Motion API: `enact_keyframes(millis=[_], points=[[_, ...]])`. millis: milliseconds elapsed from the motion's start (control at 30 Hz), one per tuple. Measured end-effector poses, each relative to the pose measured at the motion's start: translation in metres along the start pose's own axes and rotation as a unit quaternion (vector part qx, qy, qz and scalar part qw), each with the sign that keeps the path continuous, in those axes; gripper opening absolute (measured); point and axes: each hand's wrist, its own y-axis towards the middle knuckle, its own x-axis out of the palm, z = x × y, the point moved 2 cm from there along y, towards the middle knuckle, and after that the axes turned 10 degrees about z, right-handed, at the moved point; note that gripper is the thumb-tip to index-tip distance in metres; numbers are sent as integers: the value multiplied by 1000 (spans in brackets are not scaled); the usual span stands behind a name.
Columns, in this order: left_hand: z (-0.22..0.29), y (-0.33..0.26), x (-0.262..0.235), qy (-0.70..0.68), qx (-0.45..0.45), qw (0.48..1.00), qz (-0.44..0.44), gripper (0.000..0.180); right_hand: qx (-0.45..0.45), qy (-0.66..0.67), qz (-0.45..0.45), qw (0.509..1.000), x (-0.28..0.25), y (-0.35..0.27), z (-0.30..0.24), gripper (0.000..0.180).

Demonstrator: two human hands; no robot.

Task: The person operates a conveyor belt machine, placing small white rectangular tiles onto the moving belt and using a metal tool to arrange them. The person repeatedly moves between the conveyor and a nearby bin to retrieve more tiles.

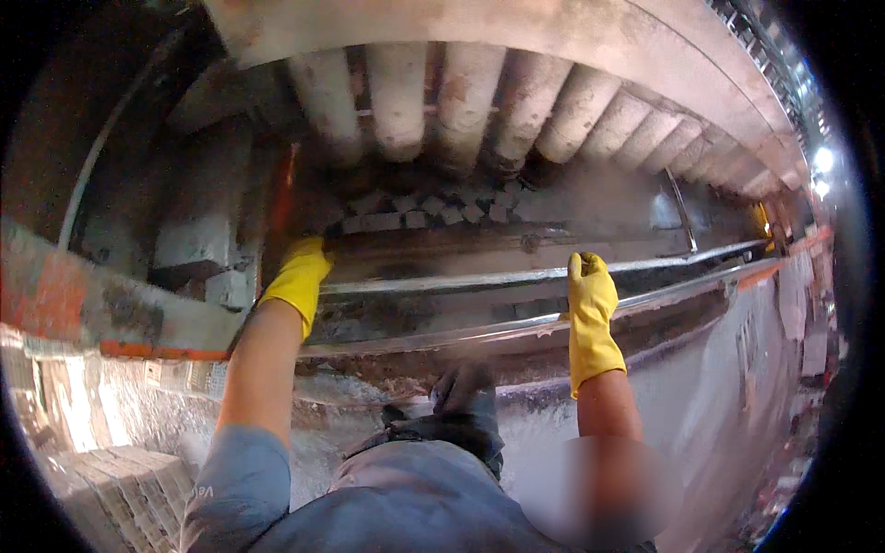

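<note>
Both hands wear yellow rubber gloves over a long trough in a dusty machine. My left hand [302, 278] reaches in at the trough's left end, beside an upright reddish strip [284, 189]. Its fingertips point away from me and are too blurred to make out. Over the silvery metal rail [489, 279] that runs along the trough, my right hand [593, 300] is closed, fingers curled in. Whatever it may hold is hidden. Pale rectangular pieces [415, 219] lie scattered along the trough's far side, beyond both hands.
A row of thick, dusty rollers [466, 101] lines the far side under a curved pale beam [442, 23]. A second metal edge [442, 341] runs nearer to me. Pale stacked blocks [120, 498] stand at lower left. A thin rod [682, 212] crosses the trough at right.
</note>
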Motion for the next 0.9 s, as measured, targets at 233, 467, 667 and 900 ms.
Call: enact_keyframes(millis=[233, 467, 667, 900], points=[[-50, 101, 56, 15, -34, 993, 116, 72, 32, 27, 12, 999, 2, -5, -3, 54], [-22, 115, 83, 9, -36, 994, 100, 76, 21, -5, 25, 999, -4, -7, 2, 51], [25, 91, 74, 20, -25, 997, 74, 92, 35, 6, 7, 999, -2, -7, 0, 51], [0, 63, 72, 34, 83, 991, 102, 99, 24, -19, -16, 999, -6, -3, -6, 57]])
